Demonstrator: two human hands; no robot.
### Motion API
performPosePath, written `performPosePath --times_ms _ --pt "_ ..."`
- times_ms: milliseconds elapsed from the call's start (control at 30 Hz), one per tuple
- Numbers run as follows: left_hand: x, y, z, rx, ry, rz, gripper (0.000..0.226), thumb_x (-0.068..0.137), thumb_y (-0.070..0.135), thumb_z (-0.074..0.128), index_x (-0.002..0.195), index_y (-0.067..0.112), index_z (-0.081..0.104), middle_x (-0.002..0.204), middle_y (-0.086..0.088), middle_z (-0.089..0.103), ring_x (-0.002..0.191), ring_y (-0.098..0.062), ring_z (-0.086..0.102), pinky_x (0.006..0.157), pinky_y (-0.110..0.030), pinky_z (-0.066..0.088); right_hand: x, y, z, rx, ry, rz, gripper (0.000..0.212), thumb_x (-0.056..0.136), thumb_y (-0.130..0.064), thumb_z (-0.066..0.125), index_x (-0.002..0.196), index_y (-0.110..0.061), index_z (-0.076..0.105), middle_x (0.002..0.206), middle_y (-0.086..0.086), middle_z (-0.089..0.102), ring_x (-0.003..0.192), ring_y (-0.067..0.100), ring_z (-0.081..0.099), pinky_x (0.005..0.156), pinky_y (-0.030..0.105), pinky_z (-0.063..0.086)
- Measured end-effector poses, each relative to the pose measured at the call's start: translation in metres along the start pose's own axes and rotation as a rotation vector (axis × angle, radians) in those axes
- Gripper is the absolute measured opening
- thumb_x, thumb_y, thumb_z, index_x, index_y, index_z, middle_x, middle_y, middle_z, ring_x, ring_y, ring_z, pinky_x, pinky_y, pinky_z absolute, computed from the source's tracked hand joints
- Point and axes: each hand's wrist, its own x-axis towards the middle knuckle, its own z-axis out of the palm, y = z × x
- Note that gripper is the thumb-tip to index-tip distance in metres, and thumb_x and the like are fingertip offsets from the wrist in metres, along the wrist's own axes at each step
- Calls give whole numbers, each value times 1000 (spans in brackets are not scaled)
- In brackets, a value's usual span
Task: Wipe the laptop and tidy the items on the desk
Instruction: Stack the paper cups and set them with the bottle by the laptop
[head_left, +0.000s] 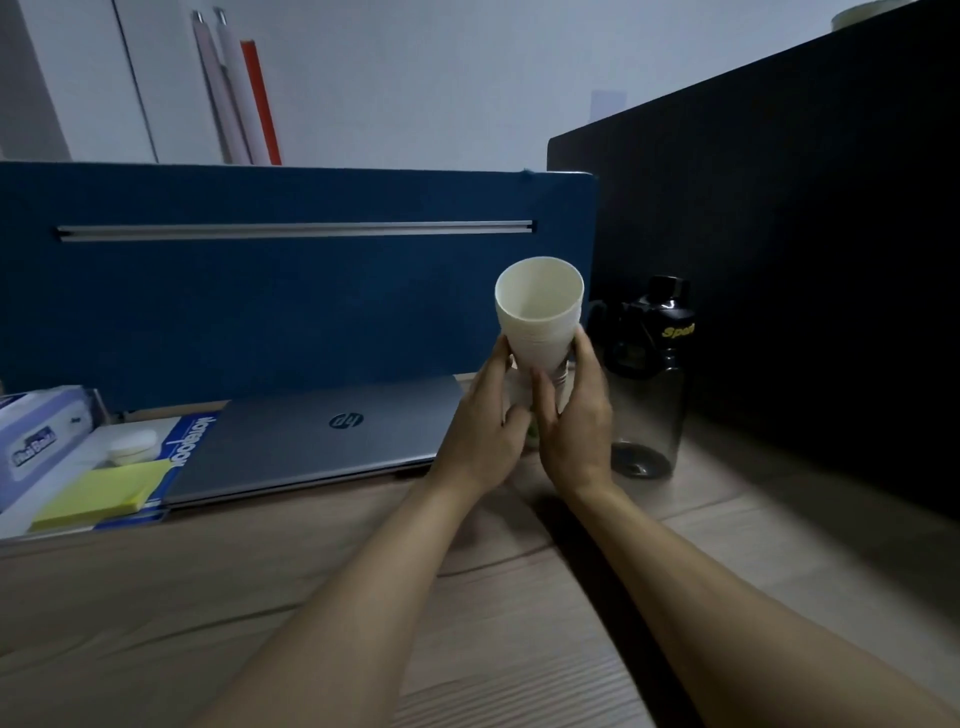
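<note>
On a pale wood-grain desk (208, 597) backed by a blue felt partition (260, 301), the left hand (483, 431) and right hand (576, 426) clasped a stack of ribbed white paper cups (540, 317), tilted, right of the closed silver laptop (311, 441) and left of a dark translucent bottle (649, 384).

Dim room: blue partition (291, 291), black partition (810, 260), pale wall (415, 78) behind.

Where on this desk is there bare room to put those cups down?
The wide wooden desk in front of the laptop is bare, as is the strip right of the bottle. The left end is crowded: tissue box, sticky notes, notebook. Both hands hold the cups.
</note>
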Motion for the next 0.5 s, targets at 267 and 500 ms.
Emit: performPosePath --times_ms 267,500 --pt "22 -9 -9 -42 -137 -60 76 80 15 39 147 48 26 117 51 50 108 23 48 82 1 37 11 18 7 30 -19 117 58 97 -36 50 149 -26 26 148 0 45 130 9 46 103 29 40" --pt "24 -16 -6 -32 -170 -101 77 76 32 37 148 50 20 150 15 44 130 -3 45 103 -22 37 8 23 9 -10 -64 211 51 97 -40 48 145 -33 30 139 0 52 123 15 53 98 42 46"
